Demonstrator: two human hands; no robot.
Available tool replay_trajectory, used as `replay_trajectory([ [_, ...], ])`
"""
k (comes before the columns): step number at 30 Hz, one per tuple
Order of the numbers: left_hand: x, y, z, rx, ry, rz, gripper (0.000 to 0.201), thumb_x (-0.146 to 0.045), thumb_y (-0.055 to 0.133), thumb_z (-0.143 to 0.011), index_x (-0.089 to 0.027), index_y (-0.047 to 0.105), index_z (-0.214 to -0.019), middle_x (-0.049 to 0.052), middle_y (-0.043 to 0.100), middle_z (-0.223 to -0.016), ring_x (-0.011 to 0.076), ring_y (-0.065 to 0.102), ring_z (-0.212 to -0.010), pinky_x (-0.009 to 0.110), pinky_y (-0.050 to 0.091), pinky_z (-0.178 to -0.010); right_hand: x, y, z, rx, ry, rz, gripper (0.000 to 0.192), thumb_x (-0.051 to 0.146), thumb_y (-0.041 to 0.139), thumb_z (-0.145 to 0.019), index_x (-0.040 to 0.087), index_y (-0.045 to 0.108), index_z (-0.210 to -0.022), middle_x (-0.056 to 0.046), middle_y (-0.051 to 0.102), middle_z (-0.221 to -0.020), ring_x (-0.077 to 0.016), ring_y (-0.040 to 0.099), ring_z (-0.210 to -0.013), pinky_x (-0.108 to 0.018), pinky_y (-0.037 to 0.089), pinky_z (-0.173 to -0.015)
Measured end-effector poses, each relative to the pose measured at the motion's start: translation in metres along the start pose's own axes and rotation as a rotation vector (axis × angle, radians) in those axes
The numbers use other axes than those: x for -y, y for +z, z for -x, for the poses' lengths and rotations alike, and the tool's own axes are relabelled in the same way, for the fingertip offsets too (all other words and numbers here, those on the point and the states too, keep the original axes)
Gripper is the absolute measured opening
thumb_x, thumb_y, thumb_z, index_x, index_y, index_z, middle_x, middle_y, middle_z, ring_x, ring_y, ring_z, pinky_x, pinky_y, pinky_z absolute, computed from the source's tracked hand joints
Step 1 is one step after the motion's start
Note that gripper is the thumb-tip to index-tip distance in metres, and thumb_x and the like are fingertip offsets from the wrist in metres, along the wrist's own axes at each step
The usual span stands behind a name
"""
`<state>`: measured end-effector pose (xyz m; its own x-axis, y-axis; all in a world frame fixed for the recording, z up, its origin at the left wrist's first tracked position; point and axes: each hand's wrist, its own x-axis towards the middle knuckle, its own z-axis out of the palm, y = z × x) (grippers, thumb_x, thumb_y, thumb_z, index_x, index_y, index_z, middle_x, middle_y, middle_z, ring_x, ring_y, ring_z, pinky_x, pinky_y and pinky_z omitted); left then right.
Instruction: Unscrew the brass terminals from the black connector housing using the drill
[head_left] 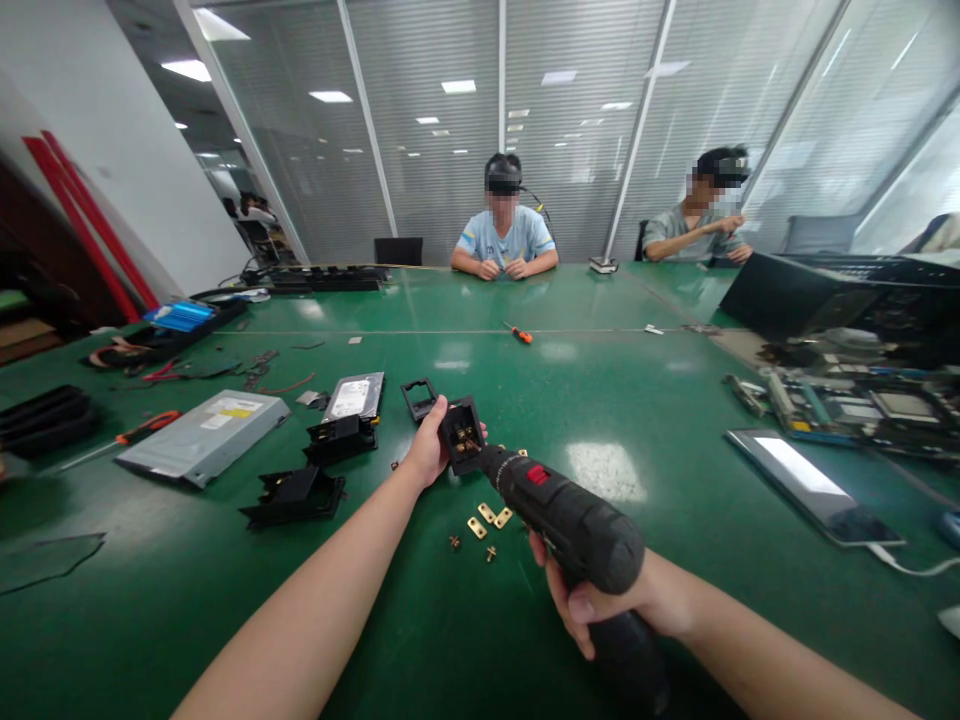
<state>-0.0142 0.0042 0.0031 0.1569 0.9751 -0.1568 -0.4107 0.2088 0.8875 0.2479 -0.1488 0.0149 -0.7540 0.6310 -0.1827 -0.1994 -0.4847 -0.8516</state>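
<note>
My left hand [430, 446] is closed around a small black plastic housing [463, 432], tilted so its open side with brass fittings faces me. In my right hand [574, 600] is a black cordless drill [570, 515] with a red switch on top. The drill's tip reaches the housing's opening; whether it touches a screw I cannot tell. Below them on the table lie several brass plates [477, 527] and small screws [491, 554]. A black frame piece [418, 398] lies just beyond my left hand.
On the green table [420, 640], two black housings [292, 495], a hard drive [355, 397] and a silver optical drive [204, 432] are to the left. A screwdriver [519, 334] lies ahead. At right are a phone [814, 485] and circuit boards [877, 400]. Two people sit across.
</note>
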Motion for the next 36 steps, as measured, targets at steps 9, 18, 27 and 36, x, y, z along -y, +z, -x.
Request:
replay_trajectory([
  [9,-0.003,0.001,0.001,-0.013,0.008,-0.032,0.057,-0.065,0.049,-0.102,-0.013,0.069,-0.099,0.018,0.081,-0.091,0.0311,0.081,-0.084,0.043,0.066,-0.079,0.008,0.006,0.001,-0.036,0.017,0.006,0.069,0.037,0.101,-0.059,0.017,0.058,-0.108,0.003,0.072,-0.064,-0.0135,0.065,-0.049,-0.022,0.048,-0.048],
  [18,-0.005,0.001,0.003,-0.066,-0.012,-0.061,0.059,-0.06,0.043,-0.105,-0.01,0.071,-0.102,0.021,0.081,-0.096,0.0318,0.081,-0.087,0.045,0.066,-0.08,0.019,0.014,0.001,-0.03,0.056,0.091,0.062,0.038,0.103,-0.059,0.015,0.062,-0.1,0.002,0.071,-0.065,-0.0127,0.068,-0.052,-0.021,0.05,-0.051],
  [27,-0.002,-0.006,0.005,-0.067,-0.011,-0.045,0.06,-0.064,0.055,-0.101,-0.008,0.069,-0.118,0.02,0.082,-0.101,0.0322,0.081,-0.092,0.045,0.066,-0.081,0.021,0.017,0.007,-0.078,0.093,0.054,0.069,0.021,0.101,-0.061,0.014,0.062,-0.116,0.002,0.074,-0.073,-0.0122,0.071,-0.057,-0.021,0.059,-0.054],
  [36,-0.003,-0.007,0.004,-0.052,-0.02,-0.058,0.061,-0.067,0.057,-0.099,-0.01,0.072,-0.116,0.019,0.082,-0.106,0.0302,0.081,-0.093,0.043,0.066,-0.083,0.028,0.026,0.007,-0.128,0.091,0.062,0.074,0.01,0.101,-0.054,0.014,0.062,-0.117,0.005,0.071,-0.067,-0.0111,0.069,-0.055,-0.018,0.059,-0.051],
])
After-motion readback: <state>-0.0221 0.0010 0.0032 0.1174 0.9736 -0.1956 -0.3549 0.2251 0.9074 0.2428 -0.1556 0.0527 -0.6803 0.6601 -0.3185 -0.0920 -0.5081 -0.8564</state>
